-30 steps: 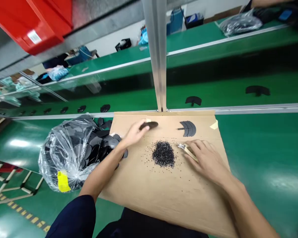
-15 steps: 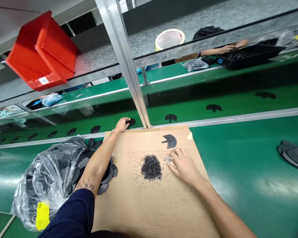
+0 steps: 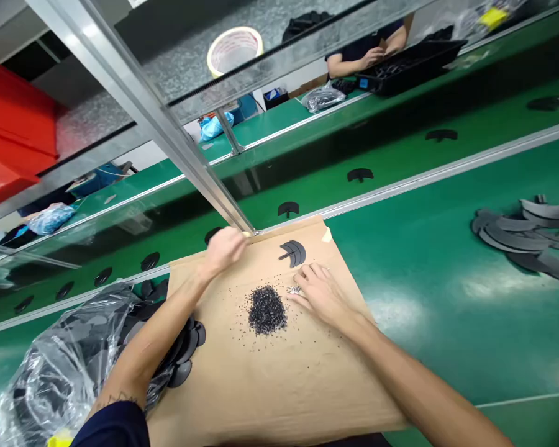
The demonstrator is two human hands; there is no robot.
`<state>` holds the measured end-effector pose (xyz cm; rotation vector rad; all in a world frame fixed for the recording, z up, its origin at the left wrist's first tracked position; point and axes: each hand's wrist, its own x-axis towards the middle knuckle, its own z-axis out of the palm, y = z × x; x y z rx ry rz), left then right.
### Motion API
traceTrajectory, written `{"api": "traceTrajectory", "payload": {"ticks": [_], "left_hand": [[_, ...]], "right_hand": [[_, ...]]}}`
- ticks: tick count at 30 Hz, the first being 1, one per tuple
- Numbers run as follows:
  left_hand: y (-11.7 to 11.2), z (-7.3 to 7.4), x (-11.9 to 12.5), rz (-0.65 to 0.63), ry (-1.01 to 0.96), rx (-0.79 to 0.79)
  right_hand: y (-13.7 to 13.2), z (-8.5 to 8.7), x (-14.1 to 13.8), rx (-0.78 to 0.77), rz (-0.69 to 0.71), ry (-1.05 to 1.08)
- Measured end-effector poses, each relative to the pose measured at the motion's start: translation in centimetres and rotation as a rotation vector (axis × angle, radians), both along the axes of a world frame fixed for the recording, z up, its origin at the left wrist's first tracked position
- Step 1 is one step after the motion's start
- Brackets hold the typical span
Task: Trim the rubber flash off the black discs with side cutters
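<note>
My right hand [image 3: 320, 292] rests over the brown cardboard sheet [image 3: 279, 379], wrapped round nippers. The nippers' silver head [image 3: 293, 290] points left, and their handles are hidden in my palm. Left of it lies a pile of small black bits [image 3: 266, 310]. Just beyond my right hand is a dark fan-shaped plastic part [image 3: 294, 253] with a stem. My left hand [image 3: 226, 249] is above the sheet's far edge, its fingers curled and slightly blurred; I see nothing in them. Close behind it, a dark rounded part [image 3: 212, 234] lies on the green belt, partly covered.
A clear plastic bag [image 3: 65, 347] of dark parts stands left. Loose dark pieces [image 3: 531, 239] lie right. More parts line the belt [image 3: 400, 161]. A metal post [image 3: 168, 130] rises beyond the sheet. Tape [image 3: 235, 51] and a red bin [image 3: 16, 118] sit on the shelf. Someone works opposite.
My left hand has moved off the dark rounded part on the belt, back and to the right. My right hand keeps hold of the nippers beside the pile. The view has turned to the right.
</note>
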<state>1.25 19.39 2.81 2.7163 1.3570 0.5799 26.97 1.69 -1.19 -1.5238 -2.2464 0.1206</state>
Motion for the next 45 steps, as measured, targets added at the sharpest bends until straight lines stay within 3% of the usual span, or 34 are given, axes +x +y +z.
{"api": "traceTrajectory", "payload": {"ticks": [3,7,9,12,15,17,19,20,21,23,25,27,29,33,35,40,43,45], "left_hand": [[-0.9,-1.0,6.7,-0.111,0.041,-0.099],[0.9,-1.5,13.7,0.036,0.005,-0.225],[2.1,-1.1,15.3,0.13,-0.025,-0.293],[2.9,0.1,15.5,0.197,-0.086,-0.34],[1.9,1.5,13.8,0.182,-0.147,-0.312],[-0.1,2.4,11.9,0.148,-0.165,-0.289],[-3.1,2.9,9.7,0.039,-0.213,-0.282],[-4.9,3.0,8.5,-0.075,-0.274,-0.285],[-6.8,3.0,7.4,-0.193,-0.341,-0.303],[-10.5,2.7,5.1,-0.347,-0.415,-0.386],[-13.6,2.2,2.6,-0.374,-0.421,-0.519],[-15.5,1.9,-0.6,-0.325,-0.382,-0.628],[-16.3,1.9,-4.5,-0.179,-0.238,-0.611],[-16.4,2.7,-12.5,0.446,0.419,-0.337],[-16.3,2.9,-15.2,0.561,0.506,-0.326],[-15.8,2.6,-17.5,0.582,0.444,-0.349],[-15.5,2.7,-17.1,0.55,0.371,-0.354],[-15.6,2.7,-15.9,0.488,0.186,-0.358]], "right_hand": [[0.2,-0.3,0.0,0.001,-0.007,-0.017],[0.4,-0.4,0.1,0.014,0.006,-0.06],[0.4,-0.3,0.1,0.028,0.014,-0.07],[0.5,-0.3,0.1,0.052,0.026,-0.042],[0.7,-0.5,0.1,0.069,0.024,0.053],[0.9,-0.5,0.1,0.112,-0.014,0.166],[0.9,-0.4,-0.1,0.221,-0.101,0.344],[0.9,-0.2,-0.2,0.252,-0.135,0.433],[0.9,0.0,-0.4,0.235,-0.134,0.514],[0.8,0.3,-0.9,0.052,-0.014,0.658],[0.7,0.4,-1.5,-0.12,0.17,0.701],[0.5,0.4,-2.2,-0.194,0.279,0.69],[0.3,0.2,-2.7,-0.193,0.269,0.674],[0.1,-0.2,-3.0,-0.158,0.148,0.663],[0.1,-0.2,-3.1,-0.162,0.111,0.665],[0.0,-0.1,-3.2,-0.233,0.067,0.695],[0.0,0.3,-3.3,-0.278,0.042,0.745],[-0.1,0.6,-3.6,-0.333,0.026,0.789]]}}
